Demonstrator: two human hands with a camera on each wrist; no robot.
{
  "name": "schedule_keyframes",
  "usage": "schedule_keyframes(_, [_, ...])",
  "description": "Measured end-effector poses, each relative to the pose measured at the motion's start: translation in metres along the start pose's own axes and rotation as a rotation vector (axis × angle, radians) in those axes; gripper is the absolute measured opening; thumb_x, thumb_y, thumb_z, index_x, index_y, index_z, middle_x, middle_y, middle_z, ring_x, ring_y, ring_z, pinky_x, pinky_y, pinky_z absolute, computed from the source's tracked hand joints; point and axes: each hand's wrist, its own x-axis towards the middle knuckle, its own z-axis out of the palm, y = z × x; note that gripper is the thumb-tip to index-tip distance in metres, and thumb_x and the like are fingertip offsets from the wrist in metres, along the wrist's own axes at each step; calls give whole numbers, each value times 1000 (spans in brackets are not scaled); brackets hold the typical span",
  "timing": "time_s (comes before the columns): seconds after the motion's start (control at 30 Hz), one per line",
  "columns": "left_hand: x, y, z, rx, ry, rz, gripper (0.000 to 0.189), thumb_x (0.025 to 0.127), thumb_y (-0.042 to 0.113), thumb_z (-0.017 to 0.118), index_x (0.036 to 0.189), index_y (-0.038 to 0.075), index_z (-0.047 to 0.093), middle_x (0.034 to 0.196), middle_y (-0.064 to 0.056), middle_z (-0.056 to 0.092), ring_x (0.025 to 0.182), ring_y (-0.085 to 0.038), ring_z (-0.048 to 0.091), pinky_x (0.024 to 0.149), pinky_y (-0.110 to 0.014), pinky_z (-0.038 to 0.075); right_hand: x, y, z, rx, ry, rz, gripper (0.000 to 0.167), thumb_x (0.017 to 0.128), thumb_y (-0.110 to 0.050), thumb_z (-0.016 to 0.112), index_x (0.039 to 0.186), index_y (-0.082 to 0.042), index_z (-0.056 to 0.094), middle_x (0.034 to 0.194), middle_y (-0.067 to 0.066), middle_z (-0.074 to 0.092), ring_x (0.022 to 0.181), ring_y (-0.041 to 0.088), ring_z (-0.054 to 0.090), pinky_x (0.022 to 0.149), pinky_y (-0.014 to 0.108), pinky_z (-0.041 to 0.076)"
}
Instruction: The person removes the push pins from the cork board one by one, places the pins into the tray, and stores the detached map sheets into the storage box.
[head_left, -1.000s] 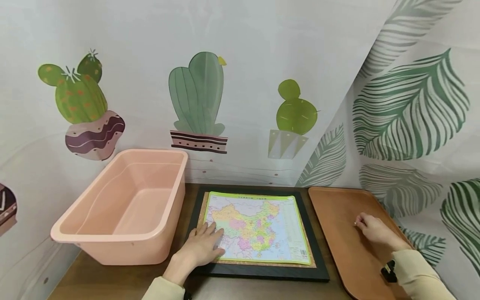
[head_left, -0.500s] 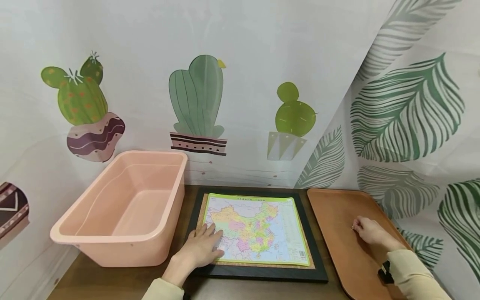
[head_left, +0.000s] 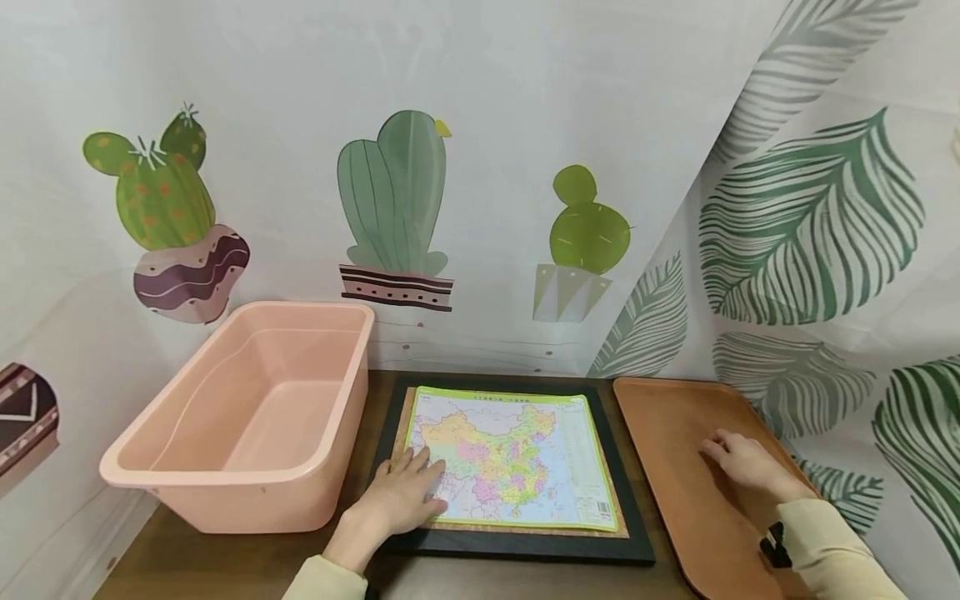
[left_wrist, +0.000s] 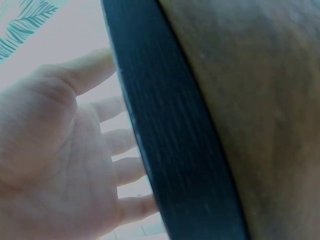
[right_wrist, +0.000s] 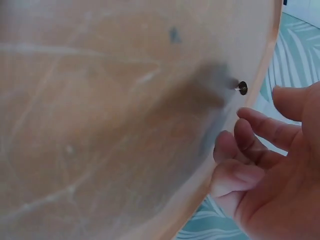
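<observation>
Map (head_left: 487, 462) on board (head_left: 517, 547); pin (right_wrist: 243, 88) on tray (head_left: 667, 446)

Left hand (head_left: 403, 493) palm down, fingers spread over map's lower left part, gripping nothing. Tray right of board; right hand (head_left: 738, 460) over it, thumb and forefinger parted, pin just beyond them, no hold seen. Judged progress: map laid out; this pin unused, any others too small to tell.

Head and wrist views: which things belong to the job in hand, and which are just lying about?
Likely in the job:
map, under the left hand
black frame, around the map
small tack, near the right hand
brown tray

Seemingly just about:
pink basin
printed backdrop
</observation>
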Motion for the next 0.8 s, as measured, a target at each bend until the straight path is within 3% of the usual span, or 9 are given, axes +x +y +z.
schedule_keyframes(0.17, [1,2,-1,4,-5,6,62,95,41,62,145,8,48,153,-23,33,141,-45,25,106,-68,22,-2,-1,-7,4,37,12,37,107,-28,43,108,5,60,80,4,58,67,19,53,59,37,42])
schedule_keyframes(0.3, [1,2,-2,9,-6,7,62,95,42,61,145,8,47,153,-23,32,141,-45,25,106,-68,22,-4,-5,-12,-14,75,19,47,106,-33,42,120,10,57,100,21,61,86,36,60,68,47,48])
schedule_keyframes(0.47, [0,3,-3,2,-2,-6,62,95,42,62,145,8,48,153,-22,32,141,-45,24,107,-68,21,-5,-21,-18,9,93,42,62,107,-39,38,135,15,42,125,41,44,108,55,48,77,60,45])
schedule_keyframes(0.63, [0,2,-2,-2,-1,-5,62,95,41,63,145,8,48,153,-23,32,141,-45,25,106,-68,21,-8,-46,-18,77,119,57,66,106,-40,38,140,16,33,134,44,33,116,59,39,84,66,40])
schedule_keyframes(0.8, [0,1,-1,-4,-6,-10,62,95,42,62,145,8,48,153,-22,32,142,-44,24,107,-68,20,-7,-72,-16,134,122,77,70,105,-44,37,143,14,30,137,41,31,117,57,40,85,65,41])
